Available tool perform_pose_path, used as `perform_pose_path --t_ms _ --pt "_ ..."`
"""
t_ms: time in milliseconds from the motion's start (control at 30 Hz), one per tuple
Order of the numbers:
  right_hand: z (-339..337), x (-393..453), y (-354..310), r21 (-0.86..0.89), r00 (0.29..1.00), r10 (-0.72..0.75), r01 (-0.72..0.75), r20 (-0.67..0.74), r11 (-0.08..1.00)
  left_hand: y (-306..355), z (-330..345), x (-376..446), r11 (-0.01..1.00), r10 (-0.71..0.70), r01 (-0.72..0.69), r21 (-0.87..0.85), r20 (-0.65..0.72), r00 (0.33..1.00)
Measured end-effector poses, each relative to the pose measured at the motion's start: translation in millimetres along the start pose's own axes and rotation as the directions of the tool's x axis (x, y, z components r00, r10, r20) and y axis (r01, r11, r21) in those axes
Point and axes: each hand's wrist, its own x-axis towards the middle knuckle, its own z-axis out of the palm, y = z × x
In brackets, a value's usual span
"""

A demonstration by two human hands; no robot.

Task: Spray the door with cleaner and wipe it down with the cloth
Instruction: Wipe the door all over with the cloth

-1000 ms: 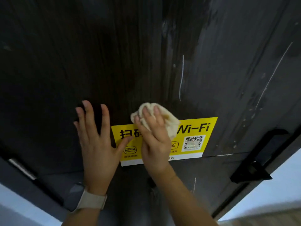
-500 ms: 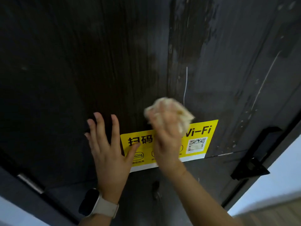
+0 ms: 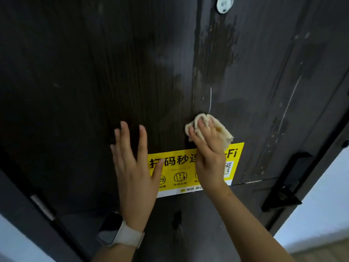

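Head camera showed me one dark wood-grain door [image 3: 94, 91] filling nearly the whole view, with wet streaks and drips shining down its middle and right side, so I judged the spraying was already done and the wiping was under way. The right hand [image 3: 209, 157] had its fingers curled over one bunched cream cloth [image 3: 221, 129], pressing it against the door just above the single yellow Wi-Fi sticker [image 3: 181, 167]. The left hand [image 3: 135, 171] lay flat on the door just beside it, fingers straight and spread, holding nothing, its thumb touching the sticker's left edge; I took it as bracing the panel. One smartwatch [image 3: 120, 231] sat on that wrist. I counted two hands, one cloth, one sticker, one black lever handle [image 3: 287, 186] at the right edge and one small round white tag [image 3: 224, 4] at the top. No spray bottle was in view. By my reading, the damp stretch above the cloth and the drips toward the handle side were left to wipe.
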Motion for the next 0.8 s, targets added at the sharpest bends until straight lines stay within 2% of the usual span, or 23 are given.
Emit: perform_pose_path --t_ms 67,167,267,367,467,567,700,800 --pt "-13 -7 16 -0.028 0.998 -0.011 0.013 0.057 1.000 8 -1 17 0.998 0.055 -0.054 0.031 -0.015 0.998" --pt "-19 -15 16 -0.061 0.997 0.059 -0.056 0.054 0.997 10 1 35 0.999 0.033 -0.033 0.027 0.000 0.999" --pt "-19 22 -4 -0.017 0.994 0.109 -0.109 0.010 0.994 7 4 34 0.999 0.029 -0.029 0.030 -0.006 1.000" --pt "-18 69 -14 -0.010 0.997 0.044 -0.045 -0.061 0.999 5 5 32 0.998 0.032 -0.031 0.053 -0.010 0.999" --pt "-12 38 -6 -0.042 0.998 0.057 -0.058 -0.021 0.997 6 4 32 0.998 0.032 -0.031 0.045 -0.027 0.999" --pt "-8 -12 -3 -0.012 0.986 0.166 -0.166 0.020 0.986 6 5 32 0.998 0.037 -0.035 0.045 -0.034 0.999" --pt "-9 42 -20 0.058 0.971 0.219 -0.214 -0.099 0.975 5 7 32 0.998 0.041 -0.040 0.045 -0.032 0.999" --pt "-9 71 -22 -0.017 0.983 0.124 -0.127 -0.135 0.992 4 6 33 0.998 0.040 -0.039 0.049 -0.033 0.999"
